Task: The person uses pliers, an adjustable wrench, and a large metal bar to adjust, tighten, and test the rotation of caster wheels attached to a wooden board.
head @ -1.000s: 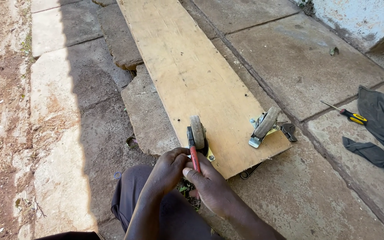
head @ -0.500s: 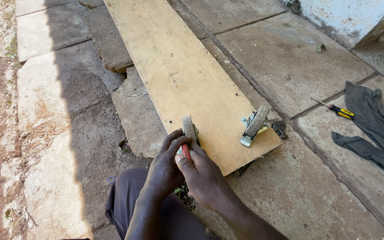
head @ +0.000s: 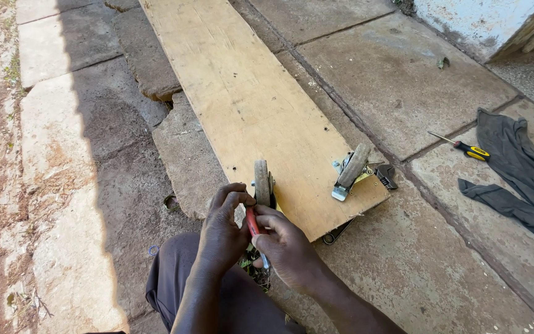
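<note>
- A red-handled tool (head: 252, 221) was held between both hands at the near end of a long wooden board (head: 248, 105) laid on the paved ground (head: 372, 86).
- The left hand (head: 222, 232) was curled, its fingertips pinched onto the red handle; the right hand (head: 285, 244) was closed around the tool's lower part, so the working end was hidden and its kind could not be made out.
- A grey caster wheel (head: 261, 182) stood upright at the board's near corner, just above the fingers; its mounting was mostly hidden behind the hands.
- A second caster wheel (head: 352, 167) was seen tilted at the board's other near corner, on a metal bracket.
- A small dark object (head: 386, 176) lay just beside that wheel, too small to identify.
- A dark metal piece (head: 336, 232) stuck out from under the board's edge, mostly covered.
- A screwdriver with a yellow-and-black handle (head: 465, 148) lay on the paving, touching a crumpled grey cloth (head: 520, 173) that was cut off by the right border.
- Dark trousers (head: 242, 303) were partly seen below the arms.
</note>
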